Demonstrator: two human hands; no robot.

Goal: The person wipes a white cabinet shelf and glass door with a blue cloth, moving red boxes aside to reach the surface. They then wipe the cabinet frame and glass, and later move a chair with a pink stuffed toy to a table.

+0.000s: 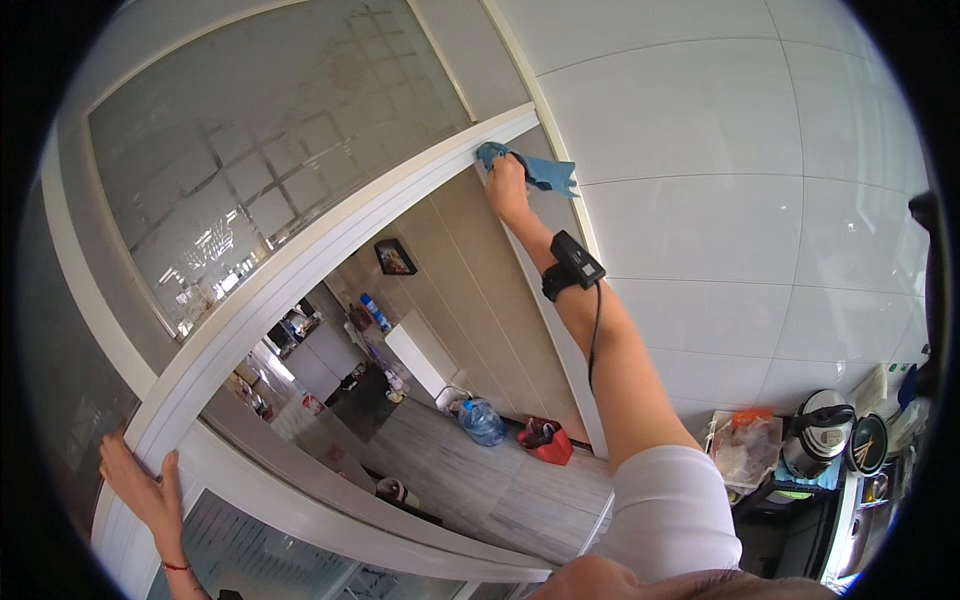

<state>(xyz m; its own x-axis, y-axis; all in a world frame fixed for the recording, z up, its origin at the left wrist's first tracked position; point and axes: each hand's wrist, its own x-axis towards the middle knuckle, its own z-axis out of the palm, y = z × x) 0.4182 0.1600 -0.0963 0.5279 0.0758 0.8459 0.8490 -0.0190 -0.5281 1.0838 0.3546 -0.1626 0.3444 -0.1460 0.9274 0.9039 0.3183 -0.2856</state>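
Observation:
Bunched in the fist of my right hand (507, 187) is a blue cloth (551, 174), its loose end hanging out to the right. The cloth touches the white door header (330, 259) near its right end, beside the tiled wall. My left hand (142, 480) grips the lower left part of that header, fingers on one side and thumb on the other. Above the header is a frosted glass panel (277, 142) with a pattern of squares. Below it, at the left, a sliding door with a white frame (330, 517) holds striped glass.
Through the doorway, a blue water bottle (481, 422) and a red bag (550, 442) stand on the grey floor (510, 499). An electric cooker (817, 442), a pan (868, 442) and plastic bags (742, 450) are at lower right. White tiles (690, 225) cover the right wall.

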